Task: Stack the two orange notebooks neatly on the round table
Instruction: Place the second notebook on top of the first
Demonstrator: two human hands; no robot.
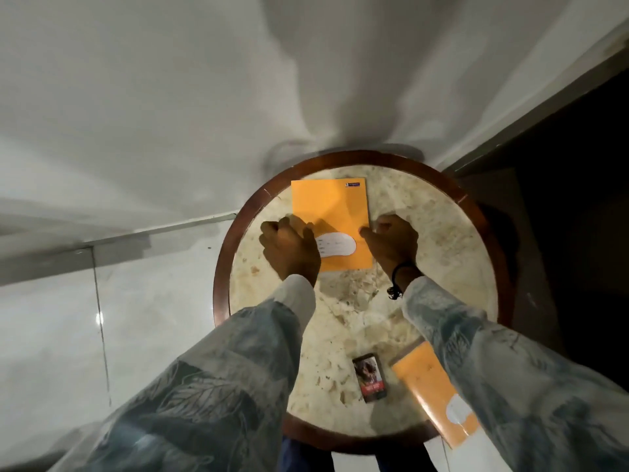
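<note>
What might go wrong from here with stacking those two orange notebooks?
1. The second orange notebook sticks out past the round table's rim under the right sleeve; a nudge could perhaps knock it off.
2. The small card lies beside it and might get swept along.
3. The left hand and right hand could skew the far notebook.

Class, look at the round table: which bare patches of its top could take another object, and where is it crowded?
Free: the marble middle of the round table, bordered by the far orange notebook, the phone and the two sleeves; also the right stretch beyond the right hand. Crowded: the far side, where the left hand and the right hand flank that notebook, and the near-right edge, where the second notebook overhangs beside the phone.
</note>
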